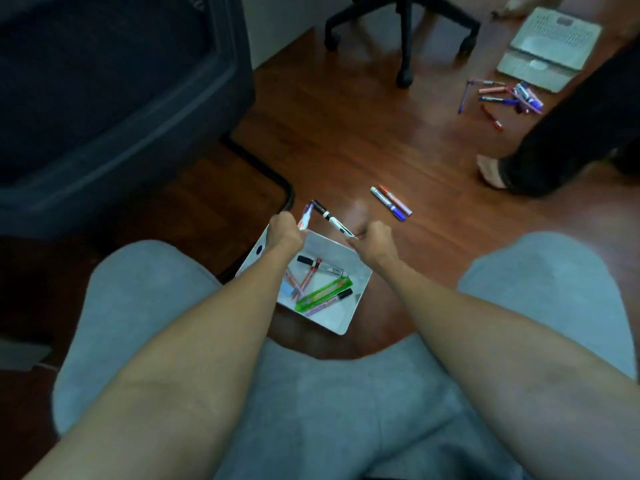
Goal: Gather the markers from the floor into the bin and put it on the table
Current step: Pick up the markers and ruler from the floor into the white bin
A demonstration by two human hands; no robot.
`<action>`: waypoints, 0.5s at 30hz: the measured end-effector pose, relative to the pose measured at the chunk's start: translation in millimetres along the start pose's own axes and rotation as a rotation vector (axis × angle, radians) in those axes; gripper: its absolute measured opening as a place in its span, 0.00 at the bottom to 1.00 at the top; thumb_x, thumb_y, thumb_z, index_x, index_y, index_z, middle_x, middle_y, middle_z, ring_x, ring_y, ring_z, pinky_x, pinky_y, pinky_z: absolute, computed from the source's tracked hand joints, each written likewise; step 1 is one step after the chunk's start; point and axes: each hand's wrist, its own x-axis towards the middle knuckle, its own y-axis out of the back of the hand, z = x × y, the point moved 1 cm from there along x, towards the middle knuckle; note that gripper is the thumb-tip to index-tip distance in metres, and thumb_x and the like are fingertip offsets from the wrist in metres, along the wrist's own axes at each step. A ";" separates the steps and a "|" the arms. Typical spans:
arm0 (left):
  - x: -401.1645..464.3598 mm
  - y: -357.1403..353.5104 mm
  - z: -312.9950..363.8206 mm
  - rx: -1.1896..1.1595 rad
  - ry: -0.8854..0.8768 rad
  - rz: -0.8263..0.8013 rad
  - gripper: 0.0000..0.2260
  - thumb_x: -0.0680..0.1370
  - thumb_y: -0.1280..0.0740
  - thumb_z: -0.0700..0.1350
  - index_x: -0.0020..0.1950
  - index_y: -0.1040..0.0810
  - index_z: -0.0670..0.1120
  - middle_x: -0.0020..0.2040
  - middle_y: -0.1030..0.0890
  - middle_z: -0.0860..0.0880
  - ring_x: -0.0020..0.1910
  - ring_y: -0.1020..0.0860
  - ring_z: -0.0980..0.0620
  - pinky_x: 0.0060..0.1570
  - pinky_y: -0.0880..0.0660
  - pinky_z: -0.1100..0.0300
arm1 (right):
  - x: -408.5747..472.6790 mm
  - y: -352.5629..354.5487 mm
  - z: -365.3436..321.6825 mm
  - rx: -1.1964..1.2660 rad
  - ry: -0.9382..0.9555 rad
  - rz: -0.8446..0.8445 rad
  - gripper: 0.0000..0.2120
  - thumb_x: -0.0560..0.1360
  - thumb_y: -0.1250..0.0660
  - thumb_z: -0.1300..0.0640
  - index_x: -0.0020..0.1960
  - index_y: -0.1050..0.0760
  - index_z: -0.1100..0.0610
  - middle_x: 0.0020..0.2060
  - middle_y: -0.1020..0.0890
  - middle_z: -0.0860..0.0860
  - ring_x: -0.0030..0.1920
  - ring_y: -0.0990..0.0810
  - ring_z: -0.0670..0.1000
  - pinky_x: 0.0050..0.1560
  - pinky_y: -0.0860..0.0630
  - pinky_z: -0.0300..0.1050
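A white bin (pixel 341 318) sits on the wooden floor between my knees, holding several markers and a green one (pixel 323 292). My left hand (pixel 284 232) hovers over the bin's far left corner, shut on a red-and-white marker (pixel 304 216). My right hand (pixel 375 239) is above the far right rim, shut on the end of a black-capped white marker (pixel 330 218). Two markers (pixel 391 203), one blue-ended and one pink, lie side by side on the floor just beyond my right hand. A scattered pile of markers (pixel 502 97) lies farther off at the upper right.
A dark sofa or bed frame (pixel 114 98) fills the left. An office chair base (pixel 403 32) stands at the top. Flat cardboard with a white basket lid (pixel 550 50) lies at the top right. Another person's bare foot and dark trouser leg (pixel 540 168) stand at right.
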 end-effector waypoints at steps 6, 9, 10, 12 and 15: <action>-18.5 -1.8 -36.5 0.020 0.059 -0.025 0.18 0.76 0.28 0.49 0.55 0.20 0.35 0.58 0.18 0.36 0.57 0.19 0.38 0.52 0.23 0.52 | -18.2 -29.8 2.0 0.044 -0.005 -0.085 0.09 0.70 0.25 0.55 0.41 0.21 0.60 0.44 0.17 0.60 0.42 0.19 0.54 0.44 0.22 0.45; -17.9 3.0 -37.2 -0.008 0.068 -0.030 0.17 0.75 0.27 0.47 0.55 0.19 0.34 0.57 0.18 0.36 0.55 0.19 0.38 0.48 0.24 0.53 | -21.2 -28.3 3.5 0.060 -0.010 -0.106 0.13 0.69 0.23 0.53 0.47 0.20 0.60 0.47 0.19 0.58 0.46 0.19 0.56 0.46 0.23 0.45; -15.8 5.3 -34.7 -0.008 0.066 -0.030 0.16 0.75 0.27 0.46 0.54 0.19 0.33 0.57 0.18 0.36 0.54 0.18 0.38 0.47 0.23 0.53 | -20.3 -24.8 3.0 0.070 -0.015 -0.097 0.14 0.69 0.23 0.53 0.48 0.19 0.61 0.46 0.19 0.58 0.46 0.18 0.56 0.45 0.24 0.44; -7.0 9.2 -25.2 -0.013 0.053 -0.019 0.16 0.75 0.27 0.45 0.55 0.19 0.33 0.57 0.18 0.35 0.55 0.18 0.38 0.51 0.22 0.51 | -14.2 -15.2 1.9 0.109 -0.024 -0.063 0.13 0.69 0.24 0.54 0.47 0.19 0.63 0.43 0.18 0.56 0.43 0.19 0.54 0.42 0.25 0.43; 7.5 11.6 -4.4 -0.029 0.026 0.002 0.15 0.76 0.28 0.45 0.55 0.18 0.34 0.57 0.17 0.37 0.57 0.18 0.39 0.56 0.22 0.52 | 1.2 0.7 1.8 0.137 -0.033 -0.004 0.11 0.70 0.26 0.57 0.43 0.18 0.65 0.36 0.21 0.54 0.38 0.23 0.50 0.40 0.26 0.43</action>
